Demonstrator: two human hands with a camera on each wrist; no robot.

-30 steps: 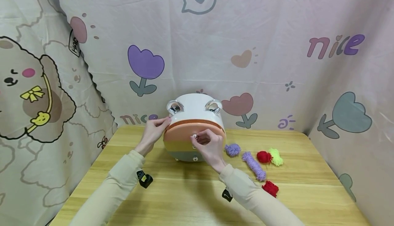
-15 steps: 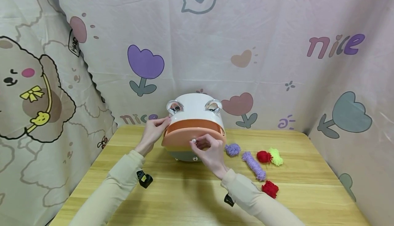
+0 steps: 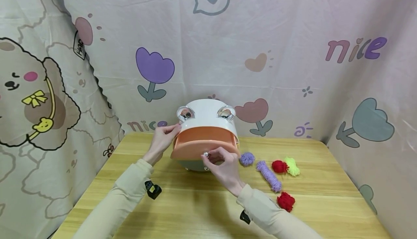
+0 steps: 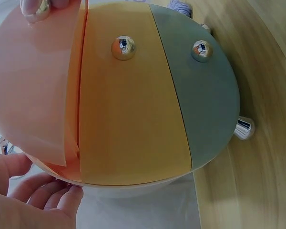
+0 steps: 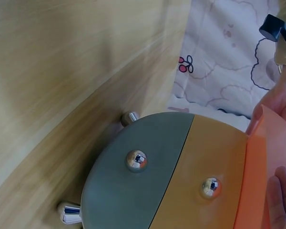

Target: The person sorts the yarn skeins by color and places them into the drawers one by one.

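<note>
A small rounded drawer box (image 3: 208,112), white on top with two ring-like silver trims, stands on the table. Its top drawer, with a salmon-pink front (image 3: 187,150), is pulled out and its orange inside shows from above. My right hand (image 3: 224,168) pinches that drawer's silver knob (image 3: 206,154) between thumb and fingers. At the box's upper left side, my left hand (image 3: 161,139) rests its thumb and fingertips against the wall, the fingers fairly straight. Below, the yellow drawer (image 4: 128,109) and the grey-green drawer (image 4: 200,95) sit flush, each with a silver knob.
Right of the box, on the wooden table (image 3: 182,210), lie a purple yarn ball (image 3: 247,159), a purple yarn skein (image 3: 268,175), red yarn (image 3: 279,166), yellow-green yarn (image 3: 292,166) and another red bundle (image 3: 286,201). Printed cloth (image 3: 208,51) hangs behind.
The top drawer has slid out toward me, from slightly ajar to well open, with my right hand drawing back on its knob. My left hand has stayed at the box's side.
</note>
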